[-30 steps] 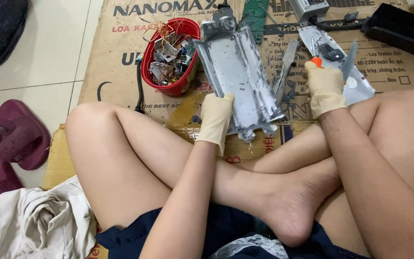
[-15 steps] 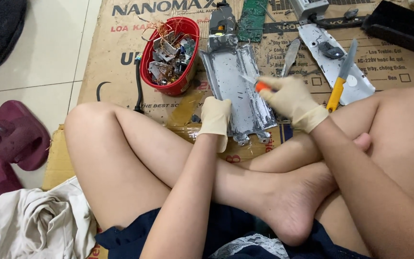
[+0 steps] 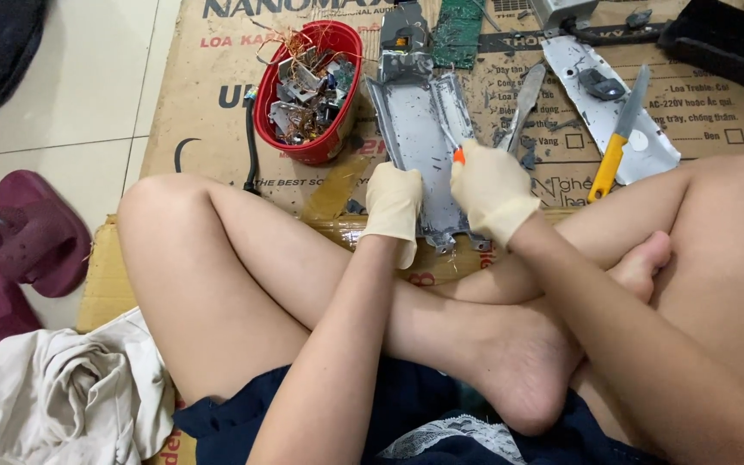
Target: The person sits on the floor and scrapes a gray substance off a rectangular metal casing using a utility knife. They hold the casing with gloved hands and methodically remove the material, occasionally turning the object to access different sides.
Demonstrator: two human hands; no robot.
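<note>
Cardboard mat [image 3: 217, 112]; screwdriver [image 3: 455, 148] mostly under right hand [image 3: 492, 191].

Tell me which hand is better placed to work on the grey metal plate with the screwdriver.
Right. The right hand already holds the orange-handled screwdriver with its tip on the metal plate; the left hand only steadies the plate's near edge.

The light is bright and soft, and it fills the whole picture. Just past the fingers of the gloved left hand [image 3: 393, 205] and right hand [image 3: 491, 191], the grey metal plate [image 3: 424, 142] shines a little. Shadows are faint. Everything looks sharp, with no blur.
</note>
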